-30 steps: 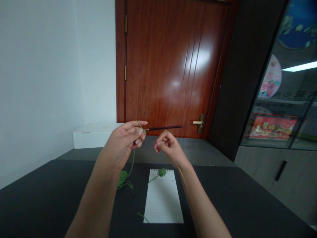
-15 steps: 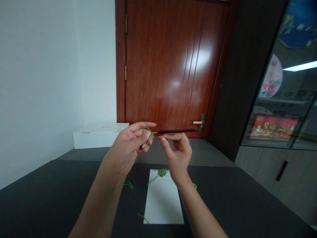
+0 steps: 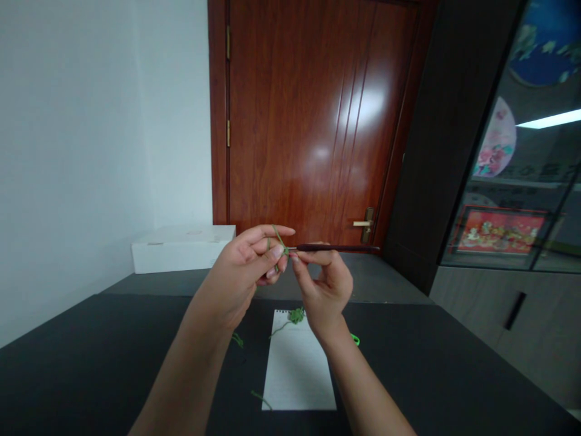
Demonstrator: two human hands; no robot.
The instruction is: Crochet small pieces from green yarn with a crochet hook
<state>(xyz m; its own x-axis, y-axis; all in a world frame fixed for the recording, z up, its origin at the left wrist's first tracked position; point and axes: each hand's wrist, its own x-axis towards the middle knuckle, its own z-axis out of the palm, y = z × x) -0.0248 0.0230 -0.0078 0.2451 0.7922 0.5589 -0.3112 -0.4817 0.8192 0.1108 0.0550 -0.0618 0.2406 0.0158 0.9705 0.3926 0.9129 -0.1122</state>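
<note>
— Where do I find the crochet hook (image 3: 313,247)?
— It is in the air between the two hands, above the black table (image 3: 113,375). Its dark handle points to 3 o'clock, and its metal tip meets the green yarn (image 3: 278,234) at 9 o'clock.
— How is the grip of the left hand (image 3: 247,260)?
— Thumb and fingers are pressed together on the yarn. One strand passes over the forefinger, which is stretched toward 3 o'clock.
— And the right hand (image 3: 327,284)?
— Its thumb and forefinger are close together, just under the front end of the handle. Whether they have hold of it, I cannot tell.
— What lies below?
— At 6 o'clock, a notepad sheet (image 3: 297,369). On its 12 o'clock edge rests a green crocheted piece (image 3: 296,315) with a tail; near 8 o'clock, a short loose strand (image 3: 261,399) crosses the border. A bright green ring-shaped thing (image 3: 356,340), partly hidden, is at 5 o'clock from the right hand.
</note>
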